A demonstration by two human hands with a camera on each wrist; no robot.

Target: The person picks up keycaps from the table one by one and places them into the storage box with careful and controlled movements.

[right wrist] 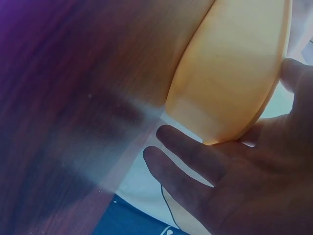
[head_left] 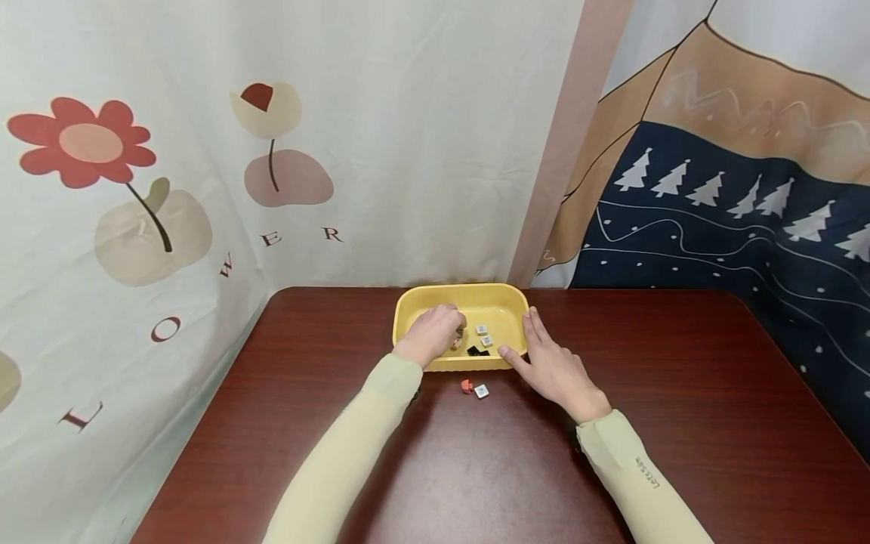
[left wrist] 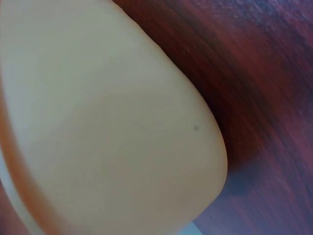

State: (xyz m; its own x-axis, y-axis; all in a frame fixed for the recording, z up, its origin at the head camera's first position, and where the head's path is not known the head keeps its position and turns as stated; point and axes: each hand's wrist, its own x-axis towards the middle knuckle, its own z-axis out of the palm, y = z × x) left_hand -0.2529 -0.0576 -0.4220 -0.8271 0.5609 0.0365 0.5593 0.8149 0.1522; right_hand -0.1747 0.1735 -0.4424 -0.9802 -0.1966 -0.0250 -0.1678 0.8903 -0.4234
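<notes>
A yellow tray stands near the table's far edge. My left hand reaches into its left part with bent fingers. At those fingertips a small tan-and-dark piece shows, partly hidden; I cannot tell whether they pinch it. My right hand rests at the tray's front right corner, thumb over the rim and the other fingers stretched along the outside. Inside the tray lie two small white tiles and some black pieces. In the right wrist view, straight fingers reach past the tray wall.
On the dark red wooden table, just in front of the tray, lie a small red piece and a white tile. Directly behind the table hangs a printed curtain. The left wrist view shows mostly a pale rounded surface and table.
</notes>
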